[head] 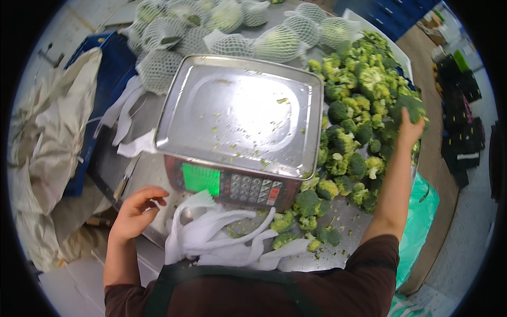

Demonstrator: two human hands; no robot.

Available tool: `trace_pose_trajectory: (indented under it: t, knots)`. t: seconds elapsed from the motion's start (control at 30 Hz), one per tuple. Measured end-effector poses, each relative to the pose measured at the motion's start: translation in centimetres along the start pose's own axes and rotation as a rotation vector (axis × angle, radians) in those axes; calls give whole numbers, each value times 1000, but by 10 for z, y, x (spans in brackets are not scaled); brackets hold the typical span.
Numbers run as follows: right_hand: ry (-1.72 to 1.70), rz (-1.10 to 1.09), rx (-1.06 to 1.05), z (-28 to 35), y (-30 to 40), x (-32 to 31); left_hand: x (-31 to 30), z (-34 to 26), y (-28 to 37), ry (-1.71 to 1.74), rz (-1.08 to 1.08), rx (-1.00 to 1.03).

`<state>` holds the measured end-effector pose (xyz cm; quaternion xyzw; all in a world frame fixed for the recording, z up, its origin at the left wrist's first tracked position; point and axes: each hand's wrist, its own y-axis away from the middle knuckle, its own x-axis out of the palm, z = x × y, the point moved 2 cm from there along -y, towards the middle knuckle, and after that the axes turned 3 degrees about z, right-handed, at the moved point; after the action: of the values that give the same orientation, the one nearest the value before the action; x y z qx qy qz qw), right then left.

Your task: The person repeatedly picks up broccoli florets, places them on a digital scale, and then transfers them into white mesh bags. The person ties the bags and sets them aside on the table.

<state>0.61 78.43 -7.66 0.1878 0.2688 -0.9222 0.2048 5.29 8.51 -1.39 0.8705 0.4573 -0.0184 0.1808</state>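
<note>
At the right edge of a heap of broccoli florets [356, 126], my right hand [410, 128] grips a large dark-green broccoli head [408, 107]. My left hand [138, 212] holds nothing and hovers left of the scale's display, its fingers loosely bent with the thumb apart. Between my hands stands a digital scale [241, 188] with a lit green display and a keypad. Its steel weighing pan [214, 115] carries only small green crumbs and scraps. White foam net sleeves [222, 233] lie crumpled between the scale and my body.
Behind the scale lie several vegetables in foam nets [277, 41]. A knife [124, 180] rests on the steel table [152, 174] at left. Beyond it are a blue crate [109, 59] and a pale woven sack [59, 115]. Green plastic film [420, 222] hangs at the right.
</note>
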Motion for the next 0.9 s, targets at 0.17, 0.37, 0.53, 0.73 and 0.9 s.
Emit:
trace_pose_trajectory:
  t: [0.17, 0.37, 0.53, 0.73, 0.9]
  knots:
    - [-1047, 367, 415, 99, 95, -30, 51, -16, 4, -549, 152, 234]
    - [-1077, 896, 720, 197, 231, 12, 83, 5, -2, -784, 202, 249]
    - [-554, 815, 398, 222, 260, -6, 106, 17, -9, -863, 79, 188]
    - [-417, 746, -41, 207, 308, -76, 114, -9, 11, -469, -30, 461]
    - [-777, 877, 15, 228, 381, -113, 149, -58, 20, -26, 262, 366]
